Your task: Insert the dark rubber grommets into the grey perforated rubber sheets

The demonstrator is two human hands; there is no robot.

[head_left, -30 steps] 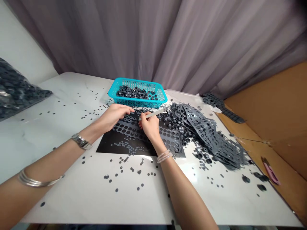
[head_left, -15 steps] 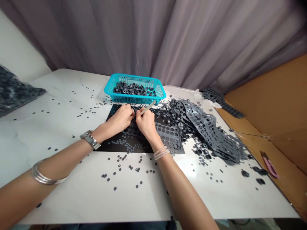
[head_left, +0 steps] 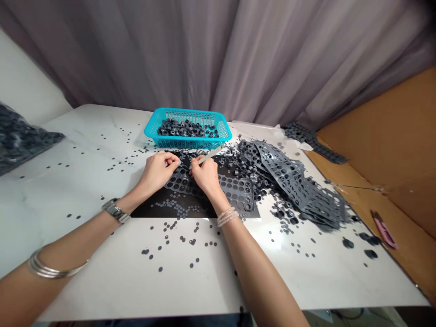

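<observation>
My right hand (head_left: 206,175) grips a pale, slim pen-like tool (head_left: 214,153), its shaft slanting up to the right past the knuckles. The tip is low, over a dark rubber sheet (head_left: 235,185) with rows of round holes. To the left, my left hand (head_left: 158,170) has thumb and forefinger pinched together near the sheet's upper left end; what they hold, if anything, is too small to make out. Beneath the sheet lies a black mat (head_left: 150,206), with small grey discs (head_left: 173,206) scattered over its front part.
A blue basket (head_left: 188,142) of small black rings stands behind the mat. Piled punched sheets (head_left: 289,181) and loose black rings cover the right side. Pink-handled cutters (head_left: 384,230) lie at the far right, a clear bag (head_left: 23,138) of black parts at the left.
My left hand has drawn back to the left, away from my right hand, uncovering the sheet's left end. My right hand still holds the tool in nearly the same place.
</observation>
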